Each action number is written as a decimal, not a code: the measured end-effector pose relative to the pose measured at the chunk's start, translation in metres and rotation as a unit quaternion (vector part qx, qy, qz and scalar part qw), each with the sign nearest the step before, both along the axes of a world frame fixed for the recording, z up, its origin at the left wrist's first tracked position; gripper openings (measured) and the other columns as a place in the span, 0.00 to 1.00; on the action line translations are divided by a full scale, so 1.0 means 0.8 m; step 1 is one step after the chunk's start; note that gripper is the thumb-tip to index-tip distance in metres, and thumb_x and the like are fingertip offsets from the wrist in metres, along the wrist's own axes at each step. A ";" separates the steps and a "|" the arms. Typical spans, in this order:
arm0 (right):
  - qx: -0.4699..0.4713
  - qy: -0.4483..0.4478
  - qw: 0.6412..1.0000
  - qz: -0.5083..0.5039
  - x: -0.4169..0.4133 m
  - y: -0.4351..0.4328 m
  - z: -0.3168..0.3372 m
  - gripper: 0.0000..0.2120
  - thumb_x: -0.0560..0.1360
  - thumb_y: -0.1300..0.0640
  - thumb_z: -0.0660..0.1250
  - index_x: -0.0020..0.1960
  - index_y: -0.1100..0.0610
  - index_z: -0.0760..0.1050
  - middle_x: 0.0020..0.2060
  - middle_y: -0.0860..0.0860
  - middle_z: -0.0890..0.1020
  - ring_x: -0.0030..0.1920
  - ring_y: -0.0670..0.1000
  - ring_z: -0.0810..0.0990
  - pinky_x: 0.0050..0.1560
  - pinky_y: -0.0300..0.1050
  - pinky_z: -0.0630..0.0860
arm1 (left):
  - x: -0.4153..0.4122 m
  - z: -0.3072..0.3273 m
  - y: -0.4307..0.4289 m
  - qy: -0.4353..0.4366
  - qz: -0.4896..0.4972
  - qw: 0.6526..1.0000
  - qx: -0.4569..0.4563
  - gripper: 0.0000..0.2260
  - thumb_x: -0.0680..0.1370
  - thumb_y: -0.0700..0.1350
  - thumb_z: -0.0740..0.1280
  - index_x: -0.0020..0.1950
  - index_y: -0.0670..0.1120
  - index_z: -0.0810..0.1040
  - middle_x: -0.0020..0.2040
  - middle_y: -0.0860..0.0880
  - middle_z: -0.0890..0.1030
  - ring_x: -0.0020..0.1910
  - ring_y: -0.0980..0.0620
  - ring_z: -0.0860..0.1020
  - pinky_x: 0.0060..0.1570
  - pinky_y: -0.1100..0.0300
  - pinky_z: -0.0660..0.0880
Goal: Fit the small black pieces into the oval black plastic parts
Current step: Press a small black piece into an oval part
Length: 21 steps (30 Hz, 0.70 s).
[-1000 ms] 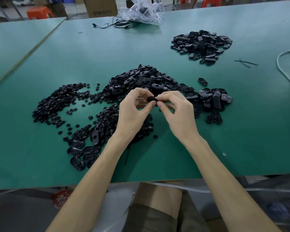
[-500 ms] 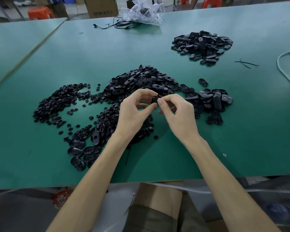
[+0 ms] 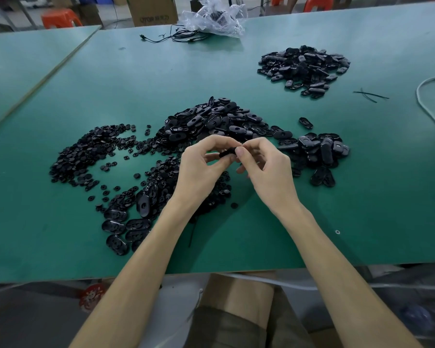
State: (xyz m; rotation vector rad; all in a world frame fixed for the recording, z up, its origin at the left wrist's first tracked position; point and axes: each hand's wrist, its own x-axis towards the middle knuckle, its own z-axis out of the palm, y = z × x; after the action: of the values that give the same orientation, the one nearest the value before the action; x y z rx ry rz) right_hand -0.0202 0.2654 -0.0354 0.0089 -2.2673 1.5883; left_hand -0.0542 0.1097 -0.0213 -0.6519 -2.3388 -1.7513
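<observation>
the oval part (image 3: 227, 153) is pinched at both ends, off the table (image 3: 141, 79), by left hand (image 3: 201, 169) and right hand (image 3: 268, 172); its long axis is laid hand to hand, slightly raised rightward.

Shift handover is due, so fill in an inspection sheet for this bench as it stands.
Surface: green table, a second table adjoining on the left.
Job's things: small pieces heaped left; oval parts heaped centre; second heap far right.
Clutter: plastic bag at far edge; black ties on the right.
Hands: left hand and right hand both pinch one black part above the table.
Cables: black cable beside the bag; white cable along the right edge.
Surroundings: cardboard box and orange stool beyond the table.
</observation>
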 end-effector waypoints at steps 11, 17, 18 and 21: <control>0.004 0.024 1.000 0.005 -0.001 0.001 -0.001 0.04 0.84 0.53 0.68 0.54 0.53 0.80 0.41 0.44 0.85 0.39 0.45 0.85 0.39 0.35 0.77 | -0.001 0.003 -0.001 -0.024 -0.010 0.999 0.032 0.11 0.75 0.33 0.76 0.56 0.40 0.85 0.49 0.50 0.87 0.48 0.54 0.85 0.52 0.60 0.81; -0.007 0.035 0.999 0.001 -0.002 0.002 -0.002 0.02 0.84 0.55 0.68 0.53 0.52 0.79 0.43 0.44 0.84 0.39 0.46 0.86 0.40 0.40 0.80 | -0.001 0.005 0.000 -0.023 -0.008 0.999 0.033 0.11 0.76 0.33 0.75 0.58 0.39 0.84 0.51 0.49 0.87 0.50 0.56 0.85 0.53 0.64 0.79; -0.007 0.035 0.999 -0.002 -0.003 0.002 -0.002 0.02 0.84 0.55 0.68 0.52 0.52 0.79 0.42 0.44 0.84 0.39 0.46 0.86 0.40 0.42 0.81 | -0.001 0.005 0.000 -0.023 -0.007 0.999 0.032 0.11 0.76 0.33 0.75 0.58 0.39 0.84 0.52 0.49 0.86 0.51 0.56 0.85 0.53 0.64 0.79; -0.001 0.039 0.999 -0.004 -0.003 0.002 -0.003 0.03 0.83 0.54 0.68 0.51 0.50 0.78 0.41 0.43 0.84 0.39 0.47 0.86 0.41 0.43 0.81 | -0.001 0.005 -0.001 -0.032 -0.011 0.999 0.025 0.11 0.77 0.33 0.74 0.58 0.39 0.84 0.52 0.48 0.87 0.51 0.54 0.85 0.54 0.63 0.80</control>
State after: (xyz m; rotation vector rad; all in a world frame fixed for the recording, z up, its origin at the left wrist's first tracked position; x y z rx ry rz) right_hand -0.0228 0.2670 -0.0376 0.0601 -2.2039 1.5571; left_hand -0.0549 0.1092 -0.0175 -0.6249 -2.3293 -1.8608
